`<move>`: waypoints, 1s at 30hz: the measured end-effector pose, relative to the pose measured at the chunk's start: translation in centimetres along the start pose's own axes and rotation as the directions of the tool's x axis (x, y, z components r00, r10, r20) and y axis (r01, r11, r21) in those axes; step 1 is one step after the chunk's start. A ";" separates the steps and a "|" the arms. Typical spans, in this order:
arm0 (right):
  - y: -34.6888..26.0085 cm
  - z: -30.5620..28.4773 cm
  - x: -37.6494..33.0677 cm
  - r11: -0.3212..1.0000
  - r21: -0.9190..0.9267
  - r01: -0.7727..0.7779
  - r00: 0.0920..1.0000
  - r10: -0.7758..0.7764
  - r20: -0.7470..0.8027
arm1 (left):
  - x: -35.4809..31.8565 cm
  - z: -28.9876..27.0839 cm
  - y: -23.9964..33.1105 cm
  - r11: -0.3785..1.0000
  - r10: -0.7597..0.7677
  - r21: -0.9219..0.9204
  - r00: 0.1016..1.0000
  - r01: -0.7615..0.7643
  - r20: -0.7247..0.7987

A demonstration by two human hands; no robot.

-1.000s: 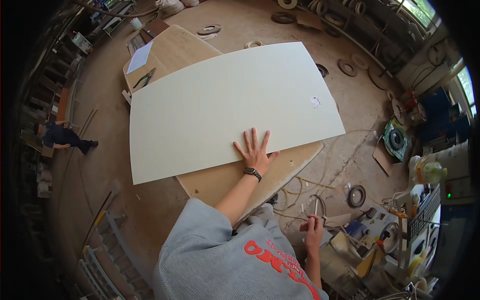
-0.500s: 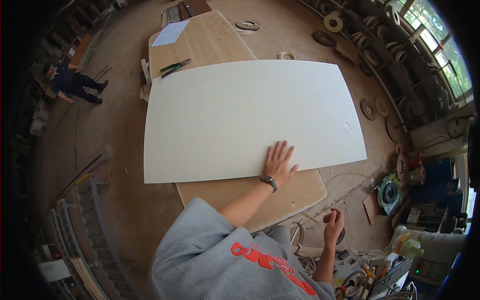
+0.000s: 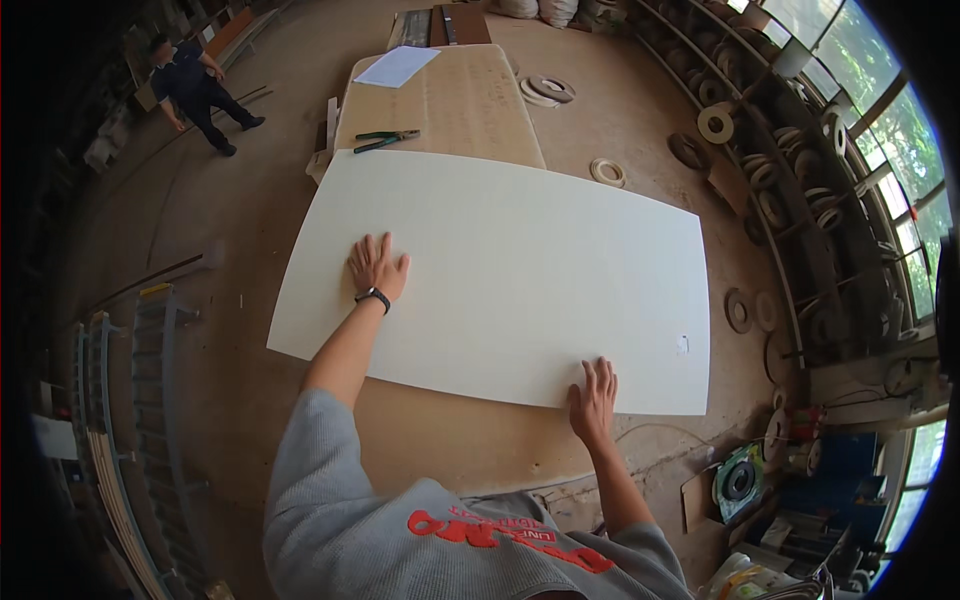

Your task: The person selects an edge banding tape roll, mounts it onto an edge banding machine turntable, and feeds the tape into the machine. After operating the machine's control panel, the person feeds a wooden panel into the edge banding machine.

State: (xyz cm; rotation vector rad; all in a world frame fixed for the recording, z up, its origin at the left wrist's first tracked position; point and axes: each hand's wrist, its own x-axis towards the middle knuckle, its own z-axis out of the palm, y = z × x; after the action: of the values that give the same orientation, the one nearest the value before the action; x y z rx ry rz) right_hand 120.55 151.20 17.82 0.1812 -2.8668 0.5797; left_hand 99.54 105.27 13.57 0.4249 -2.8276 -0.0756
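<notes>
A large white flat panel (image 3: 500,270) lies across a worn tan worktable (image 3: 450,430). My left hand (image 3: 378,270) rests palm down on its left part, fingers spread, with a dark band on the wrist. At the near edge, right of the middle, my right hand (image 3: 595,398) lies on the panel with its fingers stretched forward and the thumb a little apart. Neither hand grips anything that I can see. A small pale label (image 3: 683,344) sits near the panel's right end.
Pliers (image 3: 387,140) and a paper sheet (image 3: 397,67) lie on the table beyond the panel. A person (image 3: 205,92) stands at the far left. Stepladders (image 3: 160,400) stand at the left. Rolls of edging (image 3: 607,172) lie on the floor, others on racks (image 3: 760,150) at right.
My left hand has moved left along the panel. My right hand has come up from beside my body onto the near edge. The panel has turned clockwise, its right end now nearer me.
</notes>
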 end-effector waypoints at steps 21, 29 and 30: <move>-1.5 1.7 1.1 0.982 -0.191 -0.016 0.995 0.034 0.092 | 20.4 -4.4 -4.5 0.753 -0.079 -0.654 0.997 0.073 0.020; 1.2 3.7 -0.2 0.970 -0.237 0.045 0.999 -0.049 -0.008 | -17.3 -20.3 -11.8 -0.087 -0.207 -0.993 0.976 -0.085 -0.066; 1.4 3.6 -0.2 0.970 -0.238 0.059 0.998 -0.060 0.003 | -22.9 -21.5 -13.2 -0.143 -0.254 -0.986 0.966 -0.082 -0.043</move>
State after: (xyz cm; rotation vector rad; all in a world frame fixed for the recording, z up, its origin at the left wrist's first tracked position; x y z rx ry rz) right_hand 119.86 151.12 14.04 0.2255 -2.8844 0.2216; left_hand 130.35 99.24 26.87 0.1520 -1.5489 -1.9743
